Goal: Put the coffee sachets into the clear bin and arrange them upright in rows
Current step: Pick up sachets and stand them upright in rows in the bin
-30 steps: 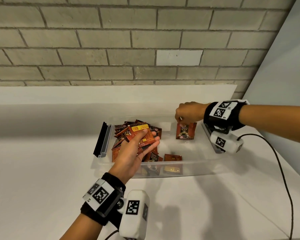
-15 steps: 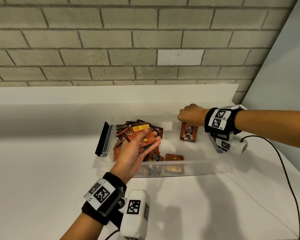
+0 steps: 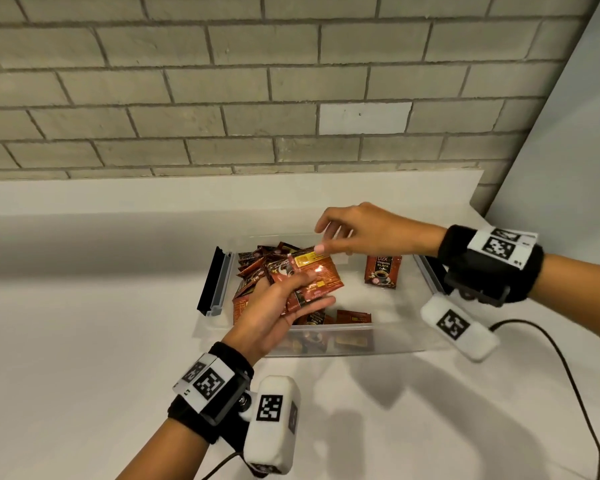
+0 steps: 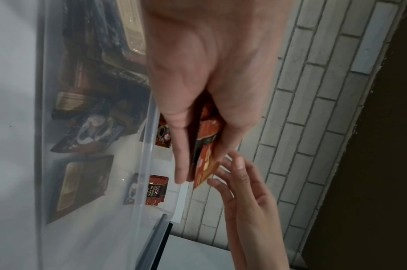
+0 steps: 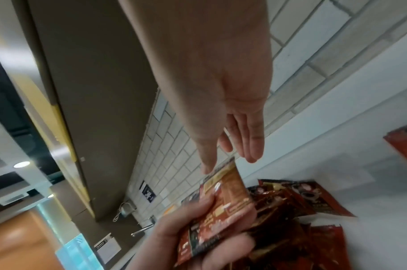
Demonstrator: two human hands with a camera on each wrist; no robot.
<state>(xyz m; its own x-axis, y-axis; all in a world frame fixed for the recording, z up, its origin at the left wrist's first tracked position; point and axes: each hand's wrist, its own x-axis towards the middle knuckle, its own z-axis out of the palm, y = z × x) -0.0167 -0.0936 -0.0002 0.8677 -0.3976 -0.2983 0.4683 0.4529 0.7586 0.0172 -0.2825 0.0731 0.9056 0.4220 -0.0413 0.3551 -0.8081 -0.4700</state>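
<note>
Far left in the head view: a black clip [image 3: 211, 282] on the short end of the clear bin [image 3: 343, 341], which sits on a white counter [image 3: 84, 341] by a brick wall [image 3: 222, 81].

Next, a messy pile of coffee sachets [image 3: 253, 271] lying flat and crooked in the left half of the bin — not upright yet, so most of the job looks undone.

Above the pile, the left hand [image 3: 274, 313], fingers curled round a small stack of held sachets [image 3: 312, 278], thumb on top to keep them from sliding. Probably held up like that so the other hand can take one at a time.

Then the right hand [image 3: 364, 230], fingers loose and spread, holding nothing, with fingertips [image 5: 206, 169] just at the top corner of the stack — touching or not, hard to tell. Looks ready to pinch off the top one.

Further right, one standing sachet [image 3: 381, 271] upright near the back of the bin, well apart from the pile. Likely the start of a row.

Two flat sachets [image 3: 352, 317] near the front wall.
</note>
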